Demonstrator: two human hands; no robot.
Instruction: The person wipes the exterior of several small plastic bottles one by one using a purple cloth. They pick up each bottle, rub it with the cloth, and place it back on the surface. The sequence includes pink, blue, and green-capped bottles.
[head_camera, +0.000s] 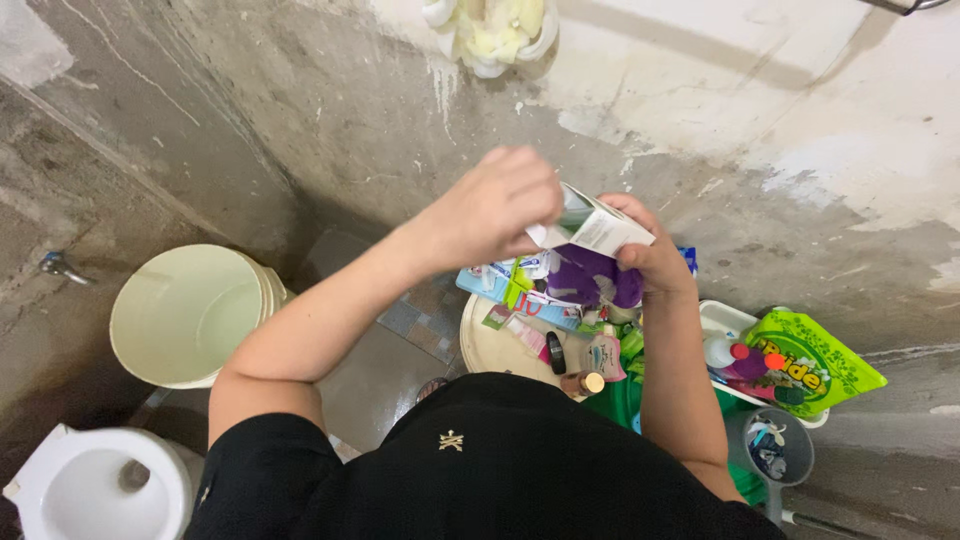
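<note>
Head view, looking straight down: a person's left hand (495, 205) and right hand (645, 250) meet over a small white carton (600, 228), each grip clamped on it — the left pinching its upper flap end, the right closed around its lower side. The carton sits tilted in mid-air above a heap of toiletries. Directly beneath the hands lie a purple pouch (590, 280) and flat toothpaste boxes (520, 290), resting on a round cream lid (495, 350) with small bottles at its near edge. To the right, a white basket (722, 318) carries a green detergent bag (815, 360) and capped bottles. Well apart on the left stands a pale green bucket (185, 315) against the rough concrete wall, near a wall tap (60, 266). A white toilet bowl (95, 490) shows at lower left.
</note>
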